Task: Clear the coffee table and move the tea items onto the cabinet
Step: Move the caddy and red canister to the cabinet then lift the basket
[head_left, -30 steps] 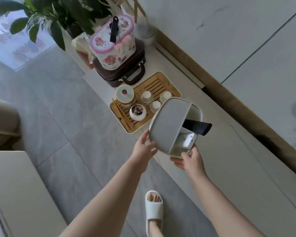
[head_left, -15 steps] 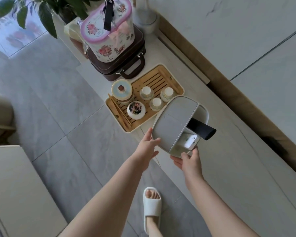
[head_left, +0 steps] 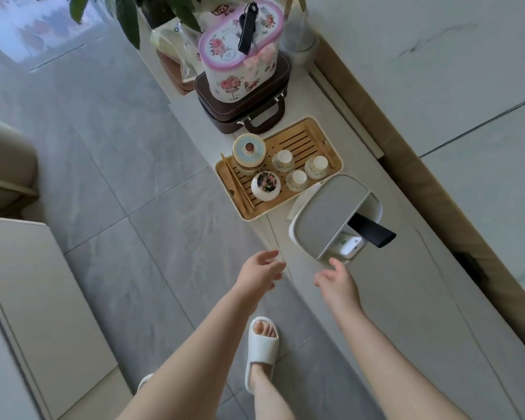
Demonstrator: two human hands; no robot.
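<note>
Both hands hang free in the lower middle of the frame: the left hand (head_left: pixel 259 269) with fingers loosely spread and holding nothing, just off the cabinet's front edge, and the right hand (head_left: pixel 335 278) likewise relaxed and empty, its fingertips close to the near corner of the white storage box (head_left: pixel 328 221). That box is smooth plastic with rounded corners and a flat grey lid; a black remote (head_left: pixel 373 230) sticks out of its open end beside a small white device. It sits on the pale, matte cabinet top (head_left: pixel 406 298), right of centre, just beside the bamboo tea tray (head_left: pixel 309 140). The tray is slatted, rectangular, with a cream rim, and carries a lidded round jar (head_left: pixel 249 150), a squat floral pot (head_left: pixel 265 184) and three small glossy cups (head_left: pixel 297 178). Above it in the frame, an oval floral tin (head_left: pixel 240 62) rests on a dark brown leather-look case (head_left: pixel 249 107).
</note>
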